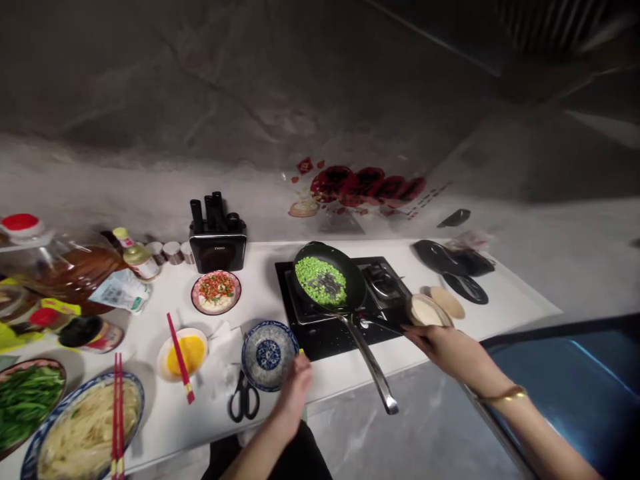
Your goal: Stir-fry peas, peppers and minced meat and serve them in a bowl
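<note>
Right hand (440, 341) is out at the stove, fingers curled under a small pale bowl (425, 311) just right of the frying pan (324, 280) of green peas. Risk: the pan's long handle (373, 363) juts past the counter edge, right beside that wrist, so a nudge could tip it. Left hand (296, 383) rests by the blue patterned bowl (269, 353) left of the pan; its fingers look loosely bent. Scissors (243, 400) and chopsticks (180, 360) crowd farther left.

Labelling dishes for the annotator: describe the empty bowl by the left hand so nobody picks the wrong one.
Start at the black frying pan of green peas on the stove. Just left of the stove's front corner sits the round blue-and-white patterned bowl, touching the left hand. Unlike the neighbouring yellow egg bowl, it is empty.
</note>
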### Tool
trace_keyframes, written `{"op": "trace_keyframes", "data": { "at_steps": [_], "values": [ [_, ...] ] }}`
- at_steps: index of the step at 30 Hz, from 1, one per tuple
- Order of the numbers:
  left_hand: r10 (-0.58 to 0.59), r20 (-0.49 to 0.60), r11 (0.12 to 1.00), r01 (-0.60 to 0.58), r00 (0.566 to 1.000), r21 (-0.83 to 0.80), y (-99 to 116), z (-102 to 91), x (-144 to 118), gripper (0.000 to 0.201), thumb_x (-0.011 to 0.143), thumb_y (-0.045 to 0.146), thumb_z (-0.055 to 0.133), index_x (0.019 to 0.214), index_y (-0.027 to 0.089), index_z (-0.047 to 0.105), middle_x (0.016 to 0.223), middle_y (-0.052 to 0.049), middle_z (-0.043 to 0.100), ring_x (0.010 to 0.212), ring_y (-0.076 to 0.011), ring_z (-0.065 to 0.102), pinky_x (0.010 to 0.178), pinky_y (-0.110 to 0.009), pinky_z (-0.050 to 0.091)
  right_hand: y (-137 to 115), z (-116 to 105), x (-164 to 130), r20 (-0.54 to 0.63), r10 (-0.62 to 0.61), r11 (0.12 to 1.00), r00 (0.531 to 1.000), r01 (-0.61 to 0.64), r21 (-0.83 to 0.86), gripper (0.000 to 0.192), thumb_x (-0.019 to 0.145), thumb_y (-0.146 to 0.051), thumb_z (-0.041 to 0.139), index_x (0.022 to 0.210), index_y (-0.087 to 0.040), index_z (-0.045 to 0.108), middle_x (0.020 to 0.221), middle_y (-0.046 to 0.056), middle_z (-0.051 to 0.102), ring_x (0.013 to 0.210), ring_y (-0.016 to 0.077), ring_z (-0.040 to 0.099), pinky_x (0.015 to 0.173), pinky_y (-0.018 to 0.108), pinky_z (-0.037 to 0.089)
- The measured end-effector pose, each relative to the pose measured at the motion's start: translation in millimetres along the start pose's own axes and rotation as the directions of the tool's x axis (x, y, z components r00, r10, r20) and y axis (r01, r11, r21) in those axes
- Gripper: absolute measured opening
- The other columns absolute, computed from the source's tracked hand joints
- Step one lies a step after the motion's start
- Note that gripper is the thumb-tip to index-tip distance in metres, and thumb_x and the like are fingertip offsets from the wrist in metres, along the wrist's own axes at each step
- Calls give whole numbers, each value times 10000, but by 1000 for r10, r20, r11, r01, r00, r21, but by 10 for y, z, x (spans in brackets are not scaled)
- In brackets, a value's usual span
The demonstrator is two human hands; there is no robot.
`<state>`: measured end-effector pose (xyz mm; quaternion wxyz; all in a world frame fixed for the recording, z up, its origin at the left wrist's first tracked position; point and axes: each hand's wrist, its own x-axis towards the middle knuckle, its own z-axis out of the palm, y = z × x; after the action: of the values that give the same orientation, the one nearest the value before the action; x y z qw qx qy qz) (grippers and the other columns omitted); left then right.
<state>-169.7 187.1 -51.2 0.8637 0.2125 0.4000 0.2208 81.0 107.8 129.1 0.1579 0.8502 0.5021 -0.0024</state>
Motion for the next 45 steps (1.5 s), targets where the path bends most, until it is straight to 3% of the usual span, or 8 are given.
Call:
{"op": "trace_keyframes", "data": {
  "at_steps": [5,12,20,25,32,38,42,45],
  "values": [
    [-281,99,957,271,955,107,-1033,899,-16,518,609,432,687,1041,195,526,1171,-75,525,1114,-218,480,904,-307,336,-118,245,558,-66,-118,993,991,118,-8,365,902,-322,349,1153,-240,602,891,95,703,766,224,664,629,288,476],
    [-113,-70,994,113,991,-14,-1592,1420,301,538,580,581,669,901,178,515,891,-55,610,796,-185,605,662,-269,412,291,527,1141,-138,-283,957,949,288,18,358,903,-292,355,1159,-195,586,892,116,693,786,218,662,656,280,480],
    [122,-172,982,-144,978,-119,-1622,1743,236,566,648,636,578,916,137,579,642,15,537,395,-78,467,455,-257,398,1329,231,937,-41,-493,869,869,494,11,278,848,-294,451,982,-271,694,888,55,710,822,209,656,704,279,474],
    [155,-222,978,-181,963,-103,-1602,1781,214,526,625,600,623,896,154,563,600,59,463,347,-25,332,378,-207,238,1029,303,973,-108,-555,832,825,551,-66,331,889,-315,394,1125,-262,619,918,86,693,809,214,654,683,293,475],
    [120,-226,983,-147,967,-109,-1602,1778,204,513,623,616,610,877,178,531,589,77,423,354,-11,280,402,-200,163,483,517,1379,-179,-442,892,879,451,13,404,919,-306,312,1226,-144,519,912,145,678,818,217,655,701,289,470],
    [132,-202,980,-159,970,-123,-1585,1781,207,523,600,618,624,861,176,523,584,77,427,350,-12,284,395,-202,162,1055,314,1423,-107,-533,835,839,542,94,337,896,-273,377,1095,-200,638,1052,76,671,973,197,614,800,252,439],
    [131,-185,978,-157,974,-134,-1590,1775,205,522,600,622,621,848,173,526,577,75,430,355,-14,298,394,-201,167,1580,141,1278,-25,-579,812,815,580,67,298,856,-309,443,1027,-252,681,902,42,713,830,198,654,737,260,456],
    [133,-181,976,-161,975,-150,-1602,1765,212,532,587,627,626,847,175,523,571,76,436,349,-14,297,391,-201,177,1591,241,1190,-32,-567,823,823,568,26,294,847,-317,451,1031,-273,677,885,41,714,797,204,657,718,279,467]
  ]
}}
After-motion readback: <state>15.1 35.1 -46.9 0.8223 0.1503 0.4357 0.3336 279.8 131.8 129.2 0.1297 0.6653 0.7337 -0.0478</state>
